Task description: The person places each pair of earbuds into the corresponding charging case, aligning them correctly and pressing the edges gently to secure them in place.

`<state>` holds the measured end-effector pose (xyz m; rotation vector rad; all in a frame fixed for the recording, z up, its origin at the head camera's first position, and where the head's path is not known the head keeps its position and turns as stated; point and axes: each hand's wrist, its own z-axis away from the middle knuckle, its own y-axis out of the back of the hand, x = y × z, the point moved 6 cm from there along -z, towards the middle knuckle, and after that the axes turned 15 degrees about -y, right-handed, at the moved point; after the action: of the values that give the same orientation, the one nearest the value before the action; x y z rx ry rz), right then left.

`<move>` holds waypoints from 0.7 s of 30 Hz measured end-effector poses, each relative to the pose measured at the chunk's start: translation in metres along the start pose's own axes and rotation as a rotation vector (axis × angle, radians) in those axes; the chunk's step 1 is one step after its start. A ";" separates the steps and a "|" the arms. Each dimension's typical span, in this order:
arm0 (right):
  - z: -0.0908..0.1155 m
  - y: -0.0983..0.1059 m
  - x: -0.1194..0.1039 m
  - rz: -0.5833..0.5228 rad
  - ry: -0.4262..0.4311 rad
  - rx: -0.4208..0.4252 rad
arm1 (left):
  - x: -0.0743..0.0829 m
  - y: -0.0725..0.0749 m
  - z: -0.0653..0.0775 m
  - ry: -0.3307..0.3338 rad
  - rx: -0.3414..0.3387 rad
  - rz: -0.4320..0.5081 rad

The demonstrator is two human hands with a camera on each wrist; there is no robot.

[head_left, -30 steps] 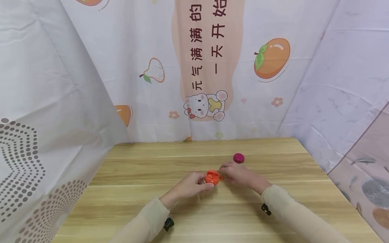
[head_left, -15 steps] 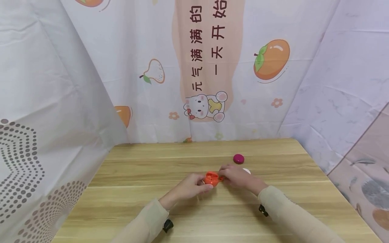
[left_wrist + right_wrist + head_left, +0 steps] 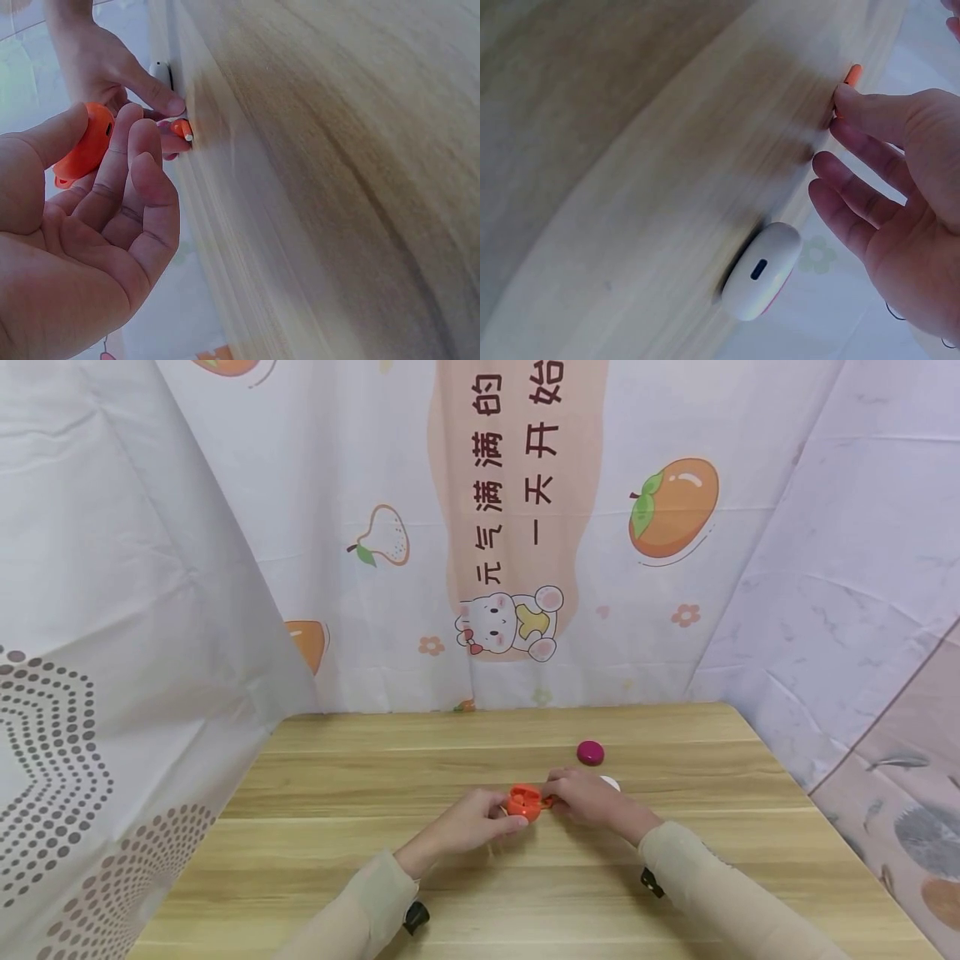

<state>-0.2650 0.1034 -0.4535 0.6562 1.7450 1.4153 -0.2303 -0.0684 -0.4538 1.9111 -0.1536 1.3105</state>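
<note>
My left hand (image 3: pixel 468 820) holds a small round orange earbud case (image 3: pixel 524 804), its lid up, between thumb and fingers. In the left wrist view the case (image 3: pixel 88 146) shows its rounded outside and a small loop. Just to the right, my right hand (image 3: pixel 588 797) pinches an orange earbud (image 3: pixel 182 129) with thumb and forefinger, close over the wooden table. Only one end of the earbud (image 3: pixel 853 73) sticks out past the thumb in the right wrist view; its other fingers are loosely bent.
A white rounded case (image 3: pixel 763 271) with a dark port slot stands on the table near my right hand, partly hidden by it in the head view. Behind lies a magenta round case (image 3: pixel 590 752). The wooden table (image 3: pixel 360 768) ends at a printed curtain (image 3: pixel 390 610).
My right hand has shifted slightly nearer me, uncovering part of the white case, then stays nearly still. My left hand keeps its hold on the orange case.
</note>
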 end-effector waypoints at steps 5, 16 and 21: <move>0.000 0.000 -0.001 -0.005 -0.001 0.009 | 0.000 0.001 0.001 -0.002 0.001 -0.006; -0.002 -0.004 -0.001 -0.022 0.025 0.037 | 0.000 0.002 0.001 -0.009 0.006 0.002; -0.003 -0.005 -0.001 -0.025 0.024 0.037 | 0.001 0.002 0.002 0.000 0.011 0.003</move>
<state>-0.2664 0.0999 -0.4575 0.6371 1.7960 1.3815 -0.2295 -0.0709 -0.4522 1.9211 -0.1495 1.3161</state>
